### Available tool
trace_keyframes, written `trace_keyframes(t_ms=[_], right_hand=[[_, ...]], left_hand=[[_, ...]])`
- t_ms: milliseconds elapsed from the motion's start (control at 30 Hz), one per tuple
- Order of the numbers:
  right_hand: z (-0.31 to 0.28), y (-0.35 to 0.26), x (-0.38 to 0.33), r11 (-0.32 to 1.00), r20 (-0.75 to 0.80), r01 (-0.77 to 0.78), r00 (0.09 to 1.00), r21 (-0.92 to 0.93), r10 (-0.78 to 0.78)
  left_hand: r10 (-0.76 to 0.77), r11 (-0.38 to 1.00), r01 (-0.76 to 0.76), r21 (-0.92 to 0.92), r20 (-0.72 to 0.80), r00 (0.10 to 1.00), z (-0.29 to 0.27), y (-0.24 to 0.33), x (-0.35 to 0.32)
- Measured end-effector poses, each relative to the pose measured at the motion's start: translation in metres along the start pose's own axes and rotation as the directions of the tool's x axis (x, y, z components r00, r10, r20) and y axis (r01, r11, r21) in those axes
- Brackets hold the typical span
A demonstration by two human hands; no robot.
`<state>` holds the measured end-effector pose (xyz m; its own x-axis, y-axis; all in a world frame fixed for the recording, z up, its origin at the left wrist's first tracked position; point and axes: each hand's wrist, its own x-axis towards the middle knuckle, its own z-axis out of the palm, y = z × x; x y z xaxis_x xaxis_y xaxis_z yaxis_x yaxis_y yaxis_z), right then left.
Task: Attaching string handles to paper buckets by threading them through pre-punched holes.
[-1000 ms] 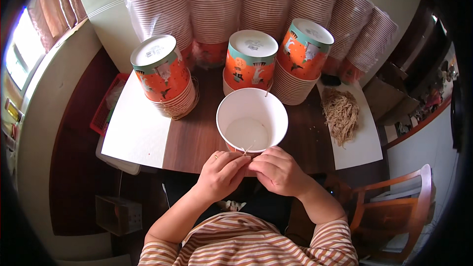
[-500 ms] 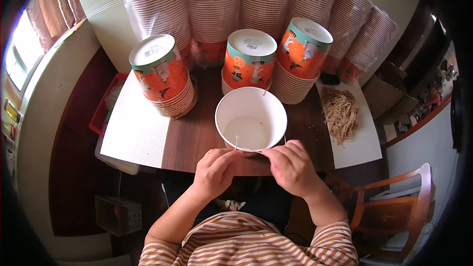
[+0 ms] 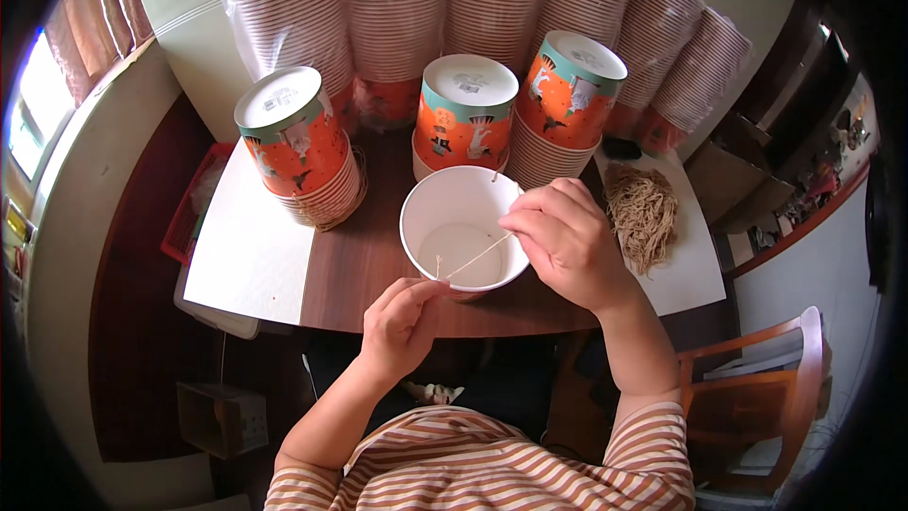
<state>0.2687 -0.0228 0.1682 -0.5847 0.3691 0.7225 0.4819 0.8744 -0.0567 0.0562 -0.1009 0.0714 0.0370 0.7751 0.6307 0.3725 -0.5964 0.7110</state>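
Observation:
An open white paper bucket [image 3: 435, 201] stands near the table's front edge, its inside facing up at me. A thin tan string [image 3: 480, 257] runs taut across its opening from the near rim to my right hand. My right hand [image 3: 572, 244] is closed, pinching the string over the bucket's right side. At the near rim, my left hand [image 3: 399, 324] is closed with its fingertips on the bucket's edge, where the string comes out. A short string end sticks up just inside there. Another bit of string shows at the far rim.
Three upside-down stacks of orange and green buckets [image 3: 298, 153], [image 3: 465, 125], [image 3: 571, 99] stand behind. Tall plastic-wrapped stacks [image 3: 392, 19] line the back. A tan string bundle [image 3: 641, 218] lies on a white board [image 3: 695, 274] at right. A wooden chair [image 3: 804, 388] is beside the table.
My right hand has left the near rim and moved up and right, drawing the string tight across the opening. My left hand stays at the near rim.

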Motion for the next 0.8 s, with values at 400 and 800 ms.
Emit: trace_keyframes(t_ms=[400,800], right_hand=[[0.033,-0.039,-0.020,0.934,-0.013,-0.206,0.976,0.293,0.219],[0.049,-0.047,-0.043,0.907,-0.066,-0.199,0.969,0.372,0.239]], left_hand=[[-0.179,0.955,0.168,-0.246,-0.023,0.984,0.001,-0.003,-0.004],[-0.118,0.975,0.134,-0.177,0.099,0.988,-0.001,0.004,0.009]])
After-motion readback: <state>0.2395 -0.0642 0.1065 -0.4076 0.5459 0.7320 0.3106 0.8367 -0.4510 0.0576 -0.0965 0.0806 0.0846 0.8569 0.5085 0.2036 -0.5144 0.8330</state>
